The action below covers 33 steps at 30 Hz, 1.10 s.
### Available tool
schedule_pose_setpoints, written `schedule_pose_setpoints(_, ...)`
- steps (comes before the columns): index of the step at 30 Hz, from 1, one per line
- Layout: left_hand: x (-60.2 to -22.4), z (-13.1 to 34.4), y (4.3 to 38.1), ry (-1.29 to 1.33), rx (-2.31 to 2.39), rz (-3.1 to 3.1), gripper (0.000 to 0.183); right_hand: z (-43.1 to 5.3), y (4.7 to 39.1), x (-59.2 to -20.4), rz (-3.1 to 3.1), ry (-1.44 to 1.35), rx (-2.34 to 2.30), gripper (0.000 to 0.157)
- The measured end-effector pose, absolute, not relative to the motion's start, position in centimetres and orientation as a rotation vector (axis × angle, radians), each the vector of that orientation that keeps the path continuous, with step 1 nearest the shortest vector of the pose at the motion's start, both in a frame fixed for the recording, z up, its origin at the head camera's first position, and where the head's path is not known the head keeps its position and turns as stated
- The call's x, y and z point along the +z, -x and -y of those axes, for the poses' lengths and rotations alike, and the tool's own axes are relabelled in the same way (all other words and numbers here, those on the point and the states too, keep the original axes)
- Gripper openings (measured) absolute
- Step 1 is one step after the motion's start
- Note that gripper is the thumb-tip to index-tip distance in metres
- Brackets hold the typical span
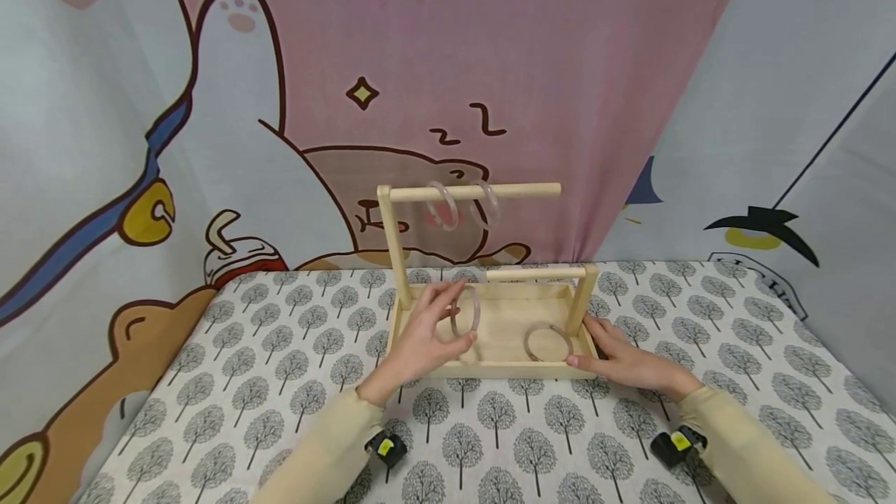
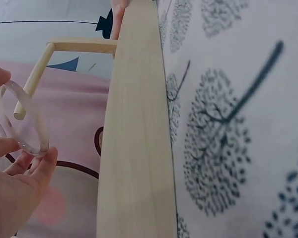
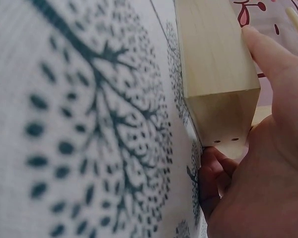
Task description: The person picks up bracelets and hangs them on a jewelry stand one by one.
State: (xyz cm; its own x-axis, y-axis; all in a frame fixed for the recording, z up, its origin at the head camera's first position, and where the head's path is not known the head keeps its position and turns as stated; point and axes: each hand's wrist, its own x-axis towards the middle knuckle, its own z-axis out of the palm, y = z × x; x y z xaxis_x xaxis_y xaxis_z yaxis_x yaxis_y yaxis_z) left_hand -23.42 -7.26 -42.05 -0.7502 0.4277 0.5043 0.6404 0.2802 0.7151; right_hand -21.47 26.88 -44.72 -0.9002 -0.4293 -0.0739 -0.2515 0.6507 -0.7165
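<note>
A translucent, pale bangle (image 1: 477, 309) stands upright over the left part of a wooden display stand's tray (image 1: 490, 371). My left hand (image 1: 422, 341) pinches it between thumb and fingertips; the left wrist view shows the fingers at the lower edge of the bangle (image 2: 36, 119). At the tray's right end, my right hand (image 1: 633, 364) grips the corner, thumb on the front rim and fingers along the outer side. Another bangle (image 1: 526, 343) lies flat inside the tray, near the right thumb. Two more, a left bangle (image 1: 456, 212) and a right bangle (image 1: 496, 207), hang from the upper bar (image 1: 532, 190).
The stand's shorter lower bar (image 1: 535, 274) reaches left from the right post (image 1: 581, 302) and carries no bangle. A tall left post (image 1: 394, 247) supports the upper bar. Tree-printed cloth (image 1: 462, 449) covers the table; a patterned curtain (image 1: 560, 61) hangs behind.
</note>
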Motion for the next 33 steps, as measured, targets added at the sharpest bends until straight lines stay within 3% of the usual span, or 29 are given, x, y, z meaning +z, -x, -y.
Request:
schedule_pose_setpoints(16,-41.0,4.5,25.0,0.896,-1.675,2.284,0.078,-27.1,21.5,-44.5,-2.604,0.488,-1.051,0.088)
schedule_pose_setpoints(33,-40.7,1.4,26.7,0.991,-1.838,2.210,0.074,-27.2,21.7,-44.9,-2.610,0.493,-1.056,0.087)
